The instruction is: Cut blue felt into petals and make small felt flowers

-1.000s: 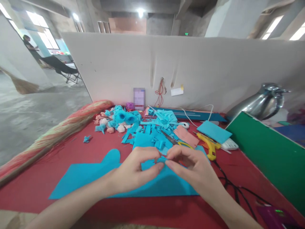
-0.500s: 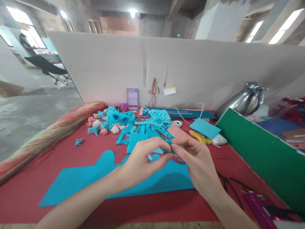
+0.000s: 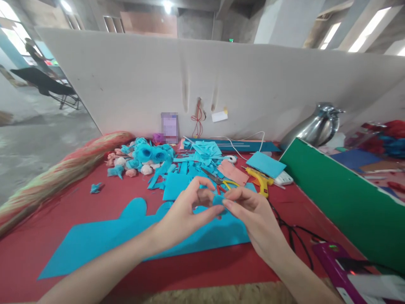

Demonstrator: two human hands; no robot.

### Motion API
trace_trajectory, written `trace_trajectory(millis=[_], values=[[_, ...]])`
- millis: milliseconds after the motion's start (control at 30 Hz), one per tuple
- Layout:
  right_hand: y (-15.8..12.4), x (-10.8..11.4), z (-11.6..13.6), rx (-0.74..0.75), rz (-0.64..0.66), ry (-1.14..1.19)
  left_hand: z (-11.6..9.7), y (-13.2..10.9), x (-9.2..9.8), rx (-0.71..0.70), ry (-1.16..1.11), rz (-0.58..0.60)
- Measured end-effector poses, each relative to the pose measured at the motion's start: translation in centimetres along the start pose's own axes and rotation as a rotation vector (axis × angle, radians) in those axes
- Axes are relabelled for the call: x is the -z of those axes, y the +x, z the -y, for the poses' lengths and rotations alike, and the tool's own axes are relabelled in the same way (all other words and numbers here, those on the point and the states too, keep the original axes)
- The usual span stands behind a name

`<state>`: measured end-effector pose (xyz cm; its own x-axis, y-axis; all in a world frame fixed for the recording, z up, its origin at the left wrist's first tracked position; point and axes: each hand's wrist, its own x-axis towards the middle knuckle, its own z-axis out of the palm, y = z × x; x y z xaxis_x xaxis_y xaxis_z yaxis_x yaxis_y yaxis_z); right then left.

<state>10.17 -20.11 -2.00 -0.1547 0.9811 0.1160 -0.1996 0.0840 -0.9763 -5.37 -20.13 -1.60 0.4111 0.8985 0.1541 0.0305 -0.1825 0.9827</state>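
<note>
Between the fingertips of both hands is a small rolled piece of blue crepe paper (image 3: 217,200). My left hand (image 3: 193,207) pinches it from the left with thumb and fingers. From the right, my right hand (image 3: 249,209) pinches its other edge. Beneath my hands lies a long blue paper sheet (image 3: 104,238) with rounded tabs along its far edge. Just beyond the fingers lie scissors or pliers with red and yellow handles (image 3: 229,184), partly covered by my hands. A pink paper piece (image 3: 233,171) is close behind.
Blue paper flowers (image 3: 145,152) and blue scraps (image 3: 202,152) are heaped at the back. A yellow glue gun (image 3: 261,181) lies right, before a green board (image 3: 335,202) and steel jug (image 3: 316,124). A purple device (image 3: 335,266) with black cables sits front right; a fibre bundle (image 3: 63,173) lines the left.
The view has shifted, so the scene sits further left. My fingers have opened around the blue paper, showing more of it, and the pink paper and coloured handles are more exposed.
</note>
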Motion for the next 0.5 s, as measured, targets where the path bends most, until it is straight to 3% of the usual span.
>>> trace_trajectory(millis=[67, 167, 267, 400, 500], values=[[-0.26, -0.12, -0.05, 0.014, 0.006, 0.023, 0.15, 0.05, -0.11, 0.030, 0.018, 0.067], [-0.53, -0.30, -0.15, 0.015, -0.055, 0.019, 0.21, 0.08, -0.03, 0.010, 0.224, 0.164], [-0.74, -0.49, -0.42, 0.016, -0.119, 0.014, 0.25, 0.12, 0.02, -0.051, 0.326, 0.149], [-0.85, -0.62, -0.54, 0.024, -0.090, -0.007, 0.39, 0.14, -0.06, -0.104, 0.340, 0.139], [-0.05, 0.13, -0.46, 0.057, 0.005, -0.278, 0.46, -0.05, 0.01, -0.140, 0.325, 0.103]])
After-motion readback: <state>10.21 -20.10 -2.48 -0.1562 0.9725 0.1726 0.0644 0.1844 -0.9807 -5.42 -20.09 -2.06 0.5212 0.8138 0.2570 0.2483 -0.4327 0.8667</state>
